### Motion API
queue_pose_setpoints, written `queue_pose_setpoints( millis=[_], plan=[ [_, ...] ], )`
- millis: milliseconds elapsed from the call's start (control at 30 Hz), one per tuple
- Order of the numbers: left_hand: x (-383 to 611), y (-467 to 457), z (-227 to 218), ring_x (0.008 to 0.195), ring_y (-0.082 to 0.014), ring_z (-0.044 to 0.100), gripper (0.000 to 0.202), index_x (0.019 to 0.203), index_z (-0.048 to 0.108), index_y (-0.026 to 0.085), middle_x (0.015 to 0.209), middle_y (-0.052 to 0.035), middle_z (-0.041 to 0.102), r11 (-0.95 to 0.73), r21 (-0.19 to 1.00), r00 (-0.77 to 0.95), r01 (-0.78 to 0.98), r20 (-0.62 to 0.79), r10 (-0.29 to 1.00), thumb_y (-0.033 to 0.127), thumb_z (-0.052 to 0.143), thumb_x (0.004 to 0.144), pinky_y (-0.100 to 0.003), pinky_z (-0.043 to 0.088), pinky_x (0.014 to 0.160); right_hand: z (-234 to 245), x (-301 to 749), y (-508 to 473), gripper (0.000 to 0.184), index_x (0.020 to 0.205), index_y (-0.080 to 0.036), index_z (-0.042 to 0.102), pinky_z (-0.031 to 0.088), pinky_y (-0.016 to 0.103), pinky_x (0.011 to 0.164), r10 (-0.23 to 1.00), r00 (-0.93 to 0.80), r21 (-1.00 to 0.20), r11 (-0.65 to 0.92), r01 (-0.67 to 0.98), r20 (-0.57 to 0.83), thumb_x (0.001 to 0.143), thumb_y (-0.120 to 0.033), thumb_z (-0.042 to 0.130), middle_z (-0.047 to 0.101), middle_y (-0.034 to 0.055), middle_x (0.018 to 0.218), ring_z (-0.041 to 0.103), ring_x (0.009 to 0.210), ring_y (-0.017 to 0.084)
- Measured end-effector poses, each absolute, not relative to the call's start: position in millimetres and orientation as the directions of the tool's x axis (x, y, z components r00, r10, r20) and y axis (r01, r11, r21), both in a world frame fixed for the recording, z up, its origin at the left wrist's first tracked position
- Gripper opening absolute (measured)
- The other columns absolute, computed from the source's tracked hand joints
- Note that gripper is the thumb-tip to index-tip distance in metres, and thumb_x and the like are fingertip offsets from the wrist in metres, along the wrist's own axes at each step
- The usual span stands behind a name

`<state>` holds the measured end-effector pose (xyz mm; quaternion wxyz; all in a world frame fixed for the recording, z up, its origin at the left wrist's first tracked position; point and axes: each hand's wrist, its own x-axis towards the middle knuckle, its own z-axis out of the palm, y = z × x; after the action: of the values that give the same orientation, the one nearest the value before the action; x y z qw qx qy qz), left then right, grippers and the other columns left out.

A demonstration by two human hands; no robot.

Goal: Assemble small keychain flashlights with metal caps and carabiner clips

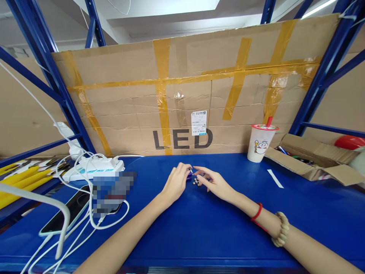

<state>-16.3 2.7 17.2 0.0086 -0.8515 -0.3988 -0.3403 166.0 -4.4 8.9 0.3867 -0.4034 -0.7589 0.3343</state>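
Observation:
My left hand (175,182) is closed around a small purple object (189,176) with a shiny metal part at its top, just above the blue tabletop. The fingers cover most of it, so its kind is unclear. Facing it from the right, my right hand (213,183) has its index finger and thumb apart, their tips close to the purple object. Whether they touch it is too small to make out. Several tiny metallic pieces (195,182) lie on the table below the right fingers, partly hidden by them.
On the left are a white power strip (97,167), tangled white cables (91,205) and a phone (67,211). A lidded cup (259,144), a white strip (275,179) and an open carton (302,167) are at right. Taped cardboard (137,114) stands behind the blue table (199,232).

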Motion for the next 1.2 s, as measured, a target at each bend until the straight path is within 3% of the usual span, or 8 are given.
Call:
queue_pose_setpoints(
  millis=[200,300,467,567,733,967,1200],
  plan=[
    [-3,-7,11,0.092,-0.0169,0.055,0.024,0.105,0.045,0.018,0.098,-0.0063,0.059,-0.806,0.249,0.54,0.537,0.633,0.555,0.019,0.024,0.094,-0.031,0.041,0.085,7,165,-4,0.034,0.091,-0.015,0.063,0.049,0.021,0.045,0.816,-0.46,-0.826,0.5,0.259,0.35,0.084,-0.045,0.047,0.05,0.0041,0.081,0.054,0.068,0.013],
    [-7,-5,13,0.09,-0.0168,0.054,0.023,0.104,0.046,0.018,0.099,-0.0058,0.059,-0.771,0.27,0.508,0.577,0.621,0.597,0.02,0.025,0.094,-0.031,0.041,0.083,7,170,-1,0.033,0.1,-0.017,0.063,0.048,0.022,0.047,0.823,-0.415,-0.794,0.527,0.304,0.387,0.085,-0.043,0.048,0.05,0.0035,0.083,0.051,0.06,0.01],
    [-10,-2,12,0.079,-0.0168,0.052,0.024,0.089,0.052,0.018,0.086,-0.0025,0.061,-0.687,0.254,0.458,0.681,0.585,0.669,0.028,0.031,0.093,-0.03,0.042,0.074,9,175,0,0.029,0.107,-0.022,0.063,0.046,0.028,0.07,0.737,-0.446,-0.577,0.676,0.459,0.508,0.088,-0.037,0.047,0.055,0.0034,0.078,0.053,0.075,0.014],
    [-9,-1,11,0.071,-0.0162,0.049,0.027,0.077,0.052,0.018,0.074,-0.0014,0.06,-0.655,0.217,0.44,0.724,0.586,0.68,0.029,0.033,0.093,-0.028,0.041,0.067,9,175,0,0.032,0.114,-0.023,0.059,0.045,0.028,0.073,0.705,-0.483,-0.514,0.709,0.483,0.519,0.09,-0.036,0.043,0.056,0.0038,0.081,0.054,0.077,0.015],
    [-10,1,9,0.071,-0.0156,0.049,0.03,0.081,0.056,0.018,0.079,-0.001,0.062,-0.672,0.165,0.475,0.722,0.589,0.654,0.026,0.03,0.094,-0.027,0.041,0.068,8,176,-1,0.035,0.122,-0.024,0.051,0.045,0.029,0.076,0.657,-0.567,-0.401,0.753,0.521,0.497,0.092,-0.035,0.038,0.056,0.0048,0.087,0.055,0.081,0.016],
    [-13,6,2,0.079,-0.0163,0.054,0.032,0.087,0.06,0.018,0.086,-0.0021,0.065,-0.711,0.109,0.532,0.695,0.588,0.61,0.027,0.03,0.094,-0.029,0.043,0.076,9,176,-3,0.031,0.105,-0.016,0.056,0.043,0.029,0.07,0.59,-0.662,-0.187,0.795,0.577,0.462,0.094,-0.032,0.032,0.054,0.0062,0.083,0.052,0.074,0.016],
    [-13,5,3,0.077,-0.0163,0.054,0.036,0.087,0.06,0.019,0.087,-0.0021,0.065,-0.693,0.095,0.529,0.715,0.574,0.625,0.029,0.026,0.095,-0.028,0.044,0.073,10,176,-2,0.029,0.096,-0.015,0.056,0.04,0.027,0.068,0.571,-0.673,-0.196,0.811,0.551,0.47,0.094,-0.031,0.031,0.052,0.0049,0.078,0.049,0.07,0.014]
  ],
)
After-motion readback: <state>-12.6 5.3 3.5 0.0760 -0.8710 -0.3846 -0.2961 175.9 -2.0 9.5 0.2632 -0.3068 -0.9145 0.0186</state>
